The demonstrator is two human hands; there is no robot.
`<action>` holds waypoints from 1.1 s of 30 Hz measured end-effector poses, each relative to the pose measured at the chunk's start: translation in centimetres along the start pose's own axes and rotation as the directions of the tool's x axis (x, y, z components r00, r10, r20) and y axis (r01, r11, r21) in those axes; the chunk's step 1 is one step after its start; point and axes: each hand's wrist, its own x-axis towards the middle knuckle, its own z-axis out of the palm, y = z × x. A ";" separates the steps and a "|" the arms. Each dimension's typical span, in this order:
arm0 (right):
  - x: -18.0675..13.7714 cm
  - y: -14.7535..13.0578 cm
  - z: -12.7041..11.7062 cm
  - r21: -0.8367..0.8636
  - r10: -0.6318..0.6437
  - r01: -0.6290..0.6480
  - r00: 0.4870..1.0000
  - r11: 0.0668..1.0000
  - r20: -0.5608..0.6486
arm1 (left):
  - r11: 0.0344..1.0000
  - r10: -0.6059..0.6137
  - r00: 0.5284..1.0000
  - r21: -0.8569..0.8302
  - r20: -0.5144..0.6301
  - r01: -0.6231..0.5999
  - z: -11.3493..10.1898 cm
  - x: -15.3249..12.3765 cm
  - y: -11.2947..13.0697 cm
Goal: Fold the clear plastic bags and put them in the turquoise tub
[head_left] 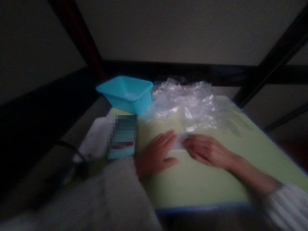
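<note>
A small whitish, half-clear flat piece [178,142] lies on the yellow-green tabletop between my two hands; blur hides whether it is a bag or a sheet. My left hand [157,153] rests nearly flat at its left end, fingers stretched out and thumb apart. From the other side, my right hand [208,149] has its fingers pressed together over the piece's right end. The fingertips there are partly hidden. Just behind both hands is a crumpled heap of clear plastic bags [190,102].
A turquoise plastic basin [141,104] stands at the back left. Left of my left hand lies a flat, blurred-out rectangular object [122,136], with a white sheet or cloth [93,139] beside it. The tabletop [199,183] has a blue edge. Dark frame bars border the wall behind.
</note>
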 end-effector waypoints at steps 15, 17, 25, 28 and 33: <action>-0.2 -0.3 0.1 -0.224 -0.094 0.106 0.994 0.969 0.061 | 1.000 -0.023 0.999 0.017 -0.044 0.023 -0.1 0.1 0.1; -0.1 -0.3 0.1 -0.245 -0.115 0.124 0.992 0.961 0.053 | 1.000 -0.024 0.999 0.014 -0.046 0.025 -0.1 0.1 0.1; 0.1 -0.4 -0.5 -0.227 -0.093 0.108 0.993 0.968 0.076 | 1.000 -0.017 0.999 0.001 -0.034 0.017 -0.1 0.0 0.0; -0.1 -0.4 -0.5 -0.255 -0.111 0.124 0.992 0.959 0.065 | 1.000 -0.013 0.999 -0.001 -0.040 0.013 0.0 0.1 0.0; -0.4 -0.3 0.1 -0.290 -0.120 0.133 0.991 0.948 0.063 | 1.000 -0.005 0.998 -0.008 -0.060 0.005 0.1 0.2 -0.1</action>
